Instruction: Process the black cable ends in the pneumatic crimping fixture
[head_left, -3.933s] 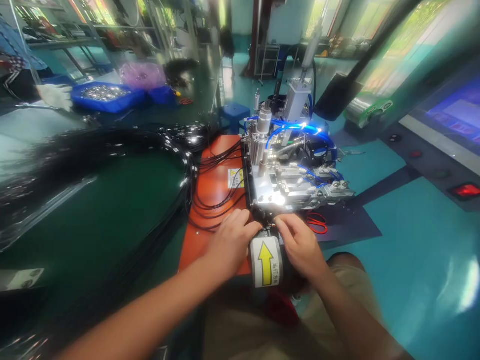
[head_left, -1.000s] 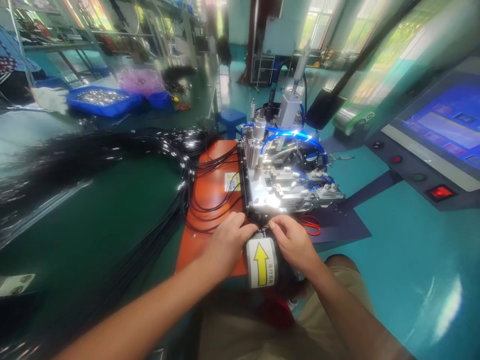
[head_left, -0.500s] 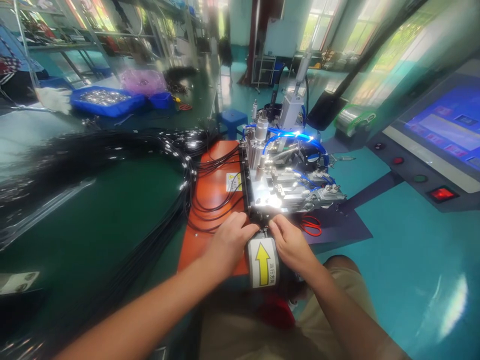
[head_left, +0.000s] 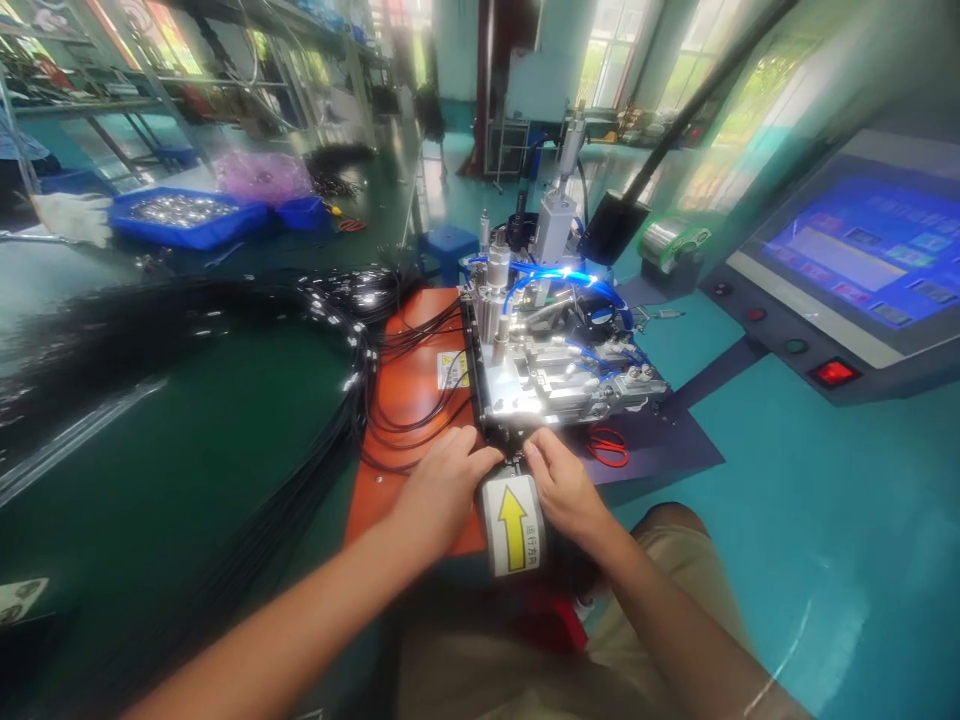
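Note:
Both my hands meet at the near edge of a small metal machine (head_left: 547,375) with blue air tubes, mounted on an orange base plate (head_left: 409,400). My left hand (head_left: 439,490) pinches a thin black cable end at the machine's front slot. My right hand (head_left: 562,485) has its fingertips pressed at the same slot from the right; what they grip is hidden. Between the hands sits a white cylinder with a yellow arrow (head_left: 512,522). Black cables (head_left: 405,400) loop over the orange plate.
A large bundle of black cables (head_left: 150,330) lies on the green bench at left. Red scissors (head_left: 606,447) lie right of the machine. Blue trays of metal parts (head_left: 184,215) stand far left. A control panel with a blue screen (head_left: 855,255) and red button stands at right.
The view has shifted slightly leftward and down. Both hands stay at the machine's front slot, with only small finger movements.

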